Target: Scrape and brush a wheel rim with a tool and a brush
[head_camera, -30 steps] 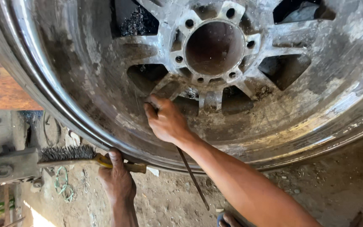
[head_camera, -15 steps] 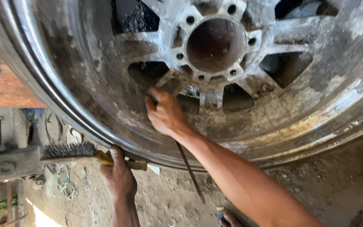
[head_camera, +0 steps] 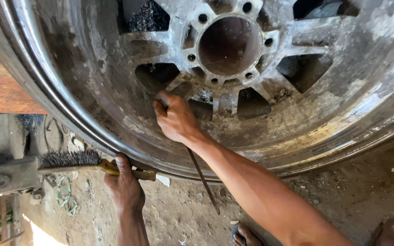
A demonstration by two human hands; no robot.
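Observation:
A big, dirty alloy wheel rim fills the upper view, its hub hole ringed by bolt holes. My right hand reaches inside the rim and presses against the base of a spoke. It is closed on a thin dark metal rod that runs down along my forearm. My left hand is under the rim's lower lip. It grips the yellow handle of a wire brush, whose bristles point left, just outside the rim's edge.
The ground below is bare dirt with small debris. At the left are an orange-brown surface, a grey metal block and a green wire loop. Sandalled feet show at the bottom edge.
My right hand has shifted a little along the spoke base with the rod. My left hand and the brush stay at the rim's lower lip.

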